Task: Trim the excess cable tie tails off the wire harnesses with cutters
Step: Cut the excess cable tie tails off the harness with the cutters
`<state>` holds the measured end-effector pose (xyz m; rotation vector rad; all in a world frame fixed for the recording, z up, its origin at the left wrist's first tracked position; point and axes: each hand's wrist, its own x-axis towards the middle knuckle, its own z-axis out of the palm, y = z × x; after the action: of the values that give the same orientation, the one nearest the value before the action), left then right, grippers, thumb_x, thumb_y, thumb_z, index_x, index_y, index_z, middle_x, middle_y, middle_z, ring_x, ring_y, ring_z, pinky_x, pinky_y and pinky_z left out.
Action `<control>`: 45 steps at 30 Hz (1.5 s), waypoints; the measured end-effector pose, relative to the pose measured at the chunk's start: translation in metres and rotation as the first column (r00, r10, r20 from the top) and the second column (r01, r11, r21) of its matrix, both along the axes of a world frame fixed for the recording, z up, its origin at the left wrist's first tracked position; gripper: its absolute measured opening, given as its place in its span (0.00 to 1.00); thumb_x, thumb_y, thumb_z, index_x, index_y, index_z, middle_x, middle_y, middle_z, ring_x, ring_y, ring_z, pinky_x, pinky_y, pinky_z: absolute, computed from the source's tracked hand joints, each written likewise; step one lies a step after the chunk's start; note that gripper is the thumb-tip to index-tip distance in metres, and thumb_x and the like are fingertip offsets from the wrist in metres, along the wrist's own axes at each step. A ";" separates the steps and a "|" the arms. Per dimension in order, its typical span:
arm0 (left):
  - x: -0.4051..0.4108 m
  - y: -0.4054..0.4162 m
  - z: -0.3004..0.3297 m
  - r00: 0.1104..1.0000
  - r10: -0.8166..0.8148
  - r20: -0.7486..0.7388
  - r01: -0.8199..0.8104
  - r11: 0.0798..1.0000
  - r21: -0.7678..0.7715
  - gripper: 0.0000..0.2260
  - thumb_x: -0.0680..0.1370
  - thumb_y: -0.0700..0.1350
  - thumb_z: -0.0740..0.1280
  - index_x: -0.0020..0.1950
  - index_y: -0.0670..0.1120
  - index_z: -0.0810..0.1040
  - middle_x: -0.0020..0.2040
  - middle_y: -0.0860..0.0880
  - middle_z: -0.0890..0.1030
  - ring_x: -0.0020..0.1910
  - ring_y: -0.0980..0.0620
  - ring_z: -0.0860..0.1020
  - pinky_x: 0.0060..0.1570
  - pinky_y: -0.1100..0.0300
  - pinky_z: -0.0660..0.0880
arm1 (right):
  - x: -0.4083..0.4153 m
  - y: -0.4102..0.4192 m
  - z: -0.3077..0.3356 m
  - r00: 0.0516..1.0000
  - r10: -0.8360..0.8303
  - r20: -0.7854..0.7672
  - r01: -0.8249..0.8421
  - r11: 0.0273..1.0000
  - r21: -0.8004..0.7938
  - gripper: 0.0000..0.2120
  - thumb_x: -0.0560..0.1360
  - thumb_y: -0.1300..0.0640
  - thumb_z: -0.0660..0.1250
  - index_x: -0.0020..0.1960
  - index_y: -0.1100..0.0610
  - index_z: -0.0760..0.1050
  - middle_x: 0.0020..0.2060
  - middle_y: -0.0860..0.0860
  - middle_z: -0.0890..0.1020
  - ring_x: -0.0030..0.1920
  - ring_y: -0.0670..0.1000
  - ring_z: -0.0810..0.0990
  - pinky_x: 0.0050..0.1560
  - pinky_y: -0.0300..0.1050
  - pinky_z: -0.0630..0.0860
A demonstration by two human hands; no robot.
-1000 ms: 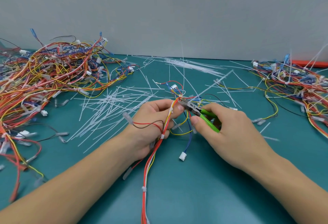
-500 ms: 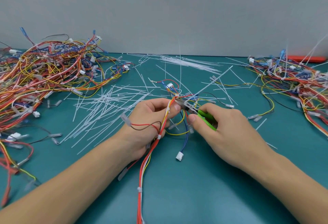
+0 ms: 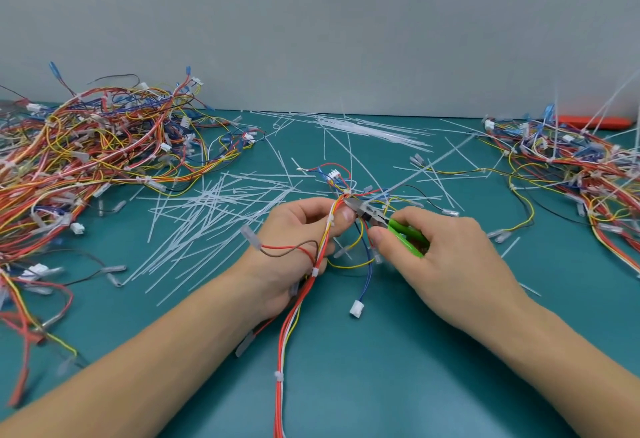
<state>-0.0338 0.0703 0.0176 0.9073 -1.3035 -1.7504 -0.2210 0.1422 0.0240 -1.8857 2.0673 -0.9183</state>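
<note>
Two hands: left hand clamps harness; right hand clamps cutters

I had only 1 view, the head camera, which looked forward and down from above the teal rubber-topped table toward the plain grey wall behind it. It sat close: both bare forearms entered from the bottom edge, and its wide lens bent the table's far edge.
</note>
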 end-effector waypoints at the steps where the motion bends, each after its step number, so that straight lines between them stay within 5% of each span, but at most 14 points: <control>1: 0.000 0.000 0.000 1.000 0.001 -0.003 -0.001 1.000 0.002 0.04 0.80 0.40 0.69 0.52 0.39 0.81 0.27 0.56 0.66 0.22 0.59 0.58 0.19 0.67 0.58 | 0.001 0.000 -0.001 1.000 0.002 -0.005 -0.002 1.000 -0.013 0.24 0.72 0.26 0.58 0.48 0.45 0.76 0.33 0.46 0.76 0.36 0.47 0.75 0.37 0.49 0.73; 8: 0.000 -0.002 -0.002 1.000 -0.015 -0.002 0.015 1.000 -0.016 0.03 0.80 0.40 0.69 0.48 0.43 0.82 0.27 0.56 0.67 0.22 0.59 0.59 0.19 0.68 0.58 | 0.000 -0.001 0.003 0.997 0.064 -0.042 -0.064 0.998 -0.015 0.25 0.75 0.29 0.60 0.63 0.42 0.77 0.50 0.38 0.80 0.51 0.45 0.77 0.60 0.56 0.75; 21: -0.002 -0.001 -0.005 1.000 0.027 -0.002 -0.027 0.998 -0.051 0.04 0.79 0.41 0.71 0.45 0.44 0.83 0.27 0.55 0.67 0.22 0.59 0.60 0.19 0.68 0.59 | -0.005 -0.002 -0.001 0.999 0.038 -0.024 -0.037 0.998 0.041 0.26 0.73 0.24 0.54 0.45 0.45 0.74 0.30 0.46 0.75 0.30 0.49 0.72 0.31 0.47 0.70; 31: -0.001 0.000 -0.004 1.000 0.021 0.001 -0.021 0.998 -0.053 0.05 0.79 0.41 0.71 0.44 0.45 0.84 0.28 0.55 0.69 0.21 0.59 0.62 0.19 0.68 0.60 | -0.001 0.001 -0.003 0.999 0.007 -0.042 -0.006 1.000 0.017 0.25 0.73 0.25 0.56 0.44 0.46 0.73 0.32 0.43 0.76 0.31 0.50 0.74 0.31 0.47 0.69; 38: -0.002 -0.001 -0.004 1.000 0.026 0.012 -0.025 0.998 -0.066 0.10 0.80 0.40 0.71 0.40 0.50 0.86 0.28 0.55 0.70 0.21 0.59 0.63 0.19 0.68 0.60 | -0.003 -0.004 -0.005 0.997 0.078 0.007 -0.078 0.997 -0.024 0.21 0.75 0.30 0.60 0.56 0.43 0.78 0.44 0.39 0.80 0.47 0.42 0.77 0.47 0.47 0.73; 45: -0.003 -0.001 -0.006 0.999 0.050 0.013 -0.049 0.995 -0.091 0.06 0.79 0.40 0.71 0.44 0.47 0.86 0.26 0.56 0.69 0.21 0.59 0.63 0.20 0.69 0.60 | -0.005 -0.003 -0.004 0.995 0.099 0.011 -0.099 0.995 0.004 0.24 0.74 0.28 0.55 0.55 0.43 0.77 0.43 0.40 0.82 0.46 0.43 0.77 0.48 0.48 0.77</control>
<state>-0.0367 0.0688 0.0117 0.8959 -1.3474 -1.6361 -0.2256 0.1389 0.0203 -1.9567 1.9484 -0.8985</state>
